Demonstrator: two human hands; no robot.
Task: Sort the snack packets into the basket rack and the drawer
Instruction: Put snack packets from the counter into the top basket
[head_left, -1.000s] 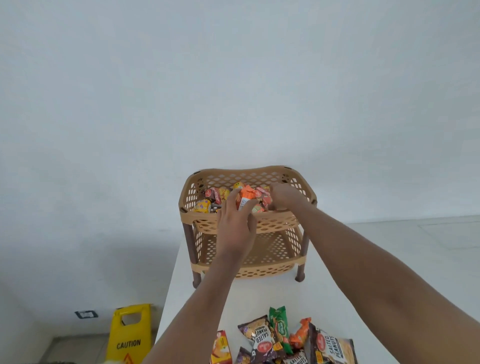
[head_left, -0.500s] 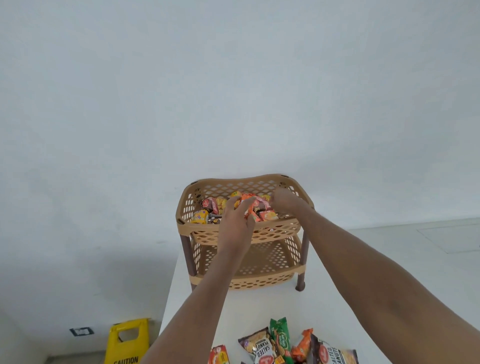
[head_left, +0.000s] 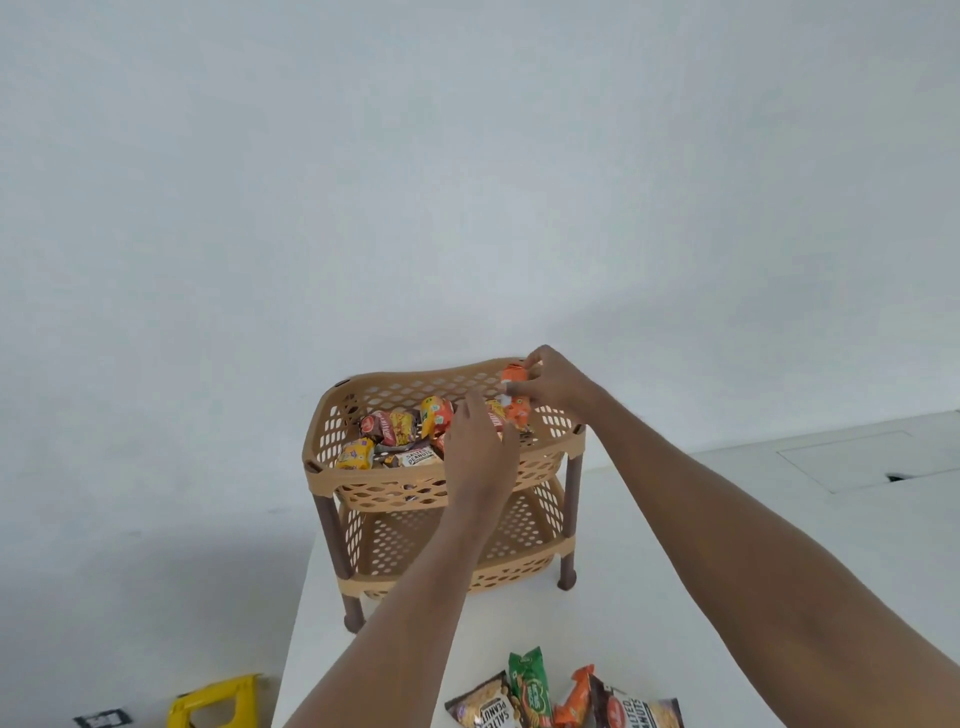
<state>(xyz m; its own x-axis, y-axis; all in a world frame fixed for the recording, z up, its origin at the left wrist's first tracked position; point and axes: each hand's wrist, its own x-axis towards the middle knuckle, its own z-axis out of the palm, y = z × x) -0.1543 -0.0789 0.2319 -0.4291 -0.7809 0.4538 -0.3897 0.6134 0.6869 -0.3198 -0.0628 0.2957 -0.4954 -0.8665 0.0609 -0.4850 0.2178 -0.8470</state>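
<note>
Your right hand (head_left: 553, 383) pinches a crinkly orange packet (head_left: 516, 397) over the far right corner of the tan lattice-plastic basket rack (head_left: 441, 491); your left hand (head_left: 478, 449) hovers with loose, empty fingers. Four packets lie at the table's (head_left: 613, 597) near edge, two reading "SALTED PEANUTS" (head_left: 485, 707).

Both forearms are bare from the bottom edge of the view up to the wrists: no sleeve, cuff or glove shows anywhere along them. The left hand (head_left: 480, 449) is bare too, with no ring, watch or strap at the wrist (only its back faces the camera). The right hand (head_left: 553, 384) is likewise bare, its wrist free of any band. Fine hair shows along the upper edge of the right forearm. No clothing enters the view.
</note>
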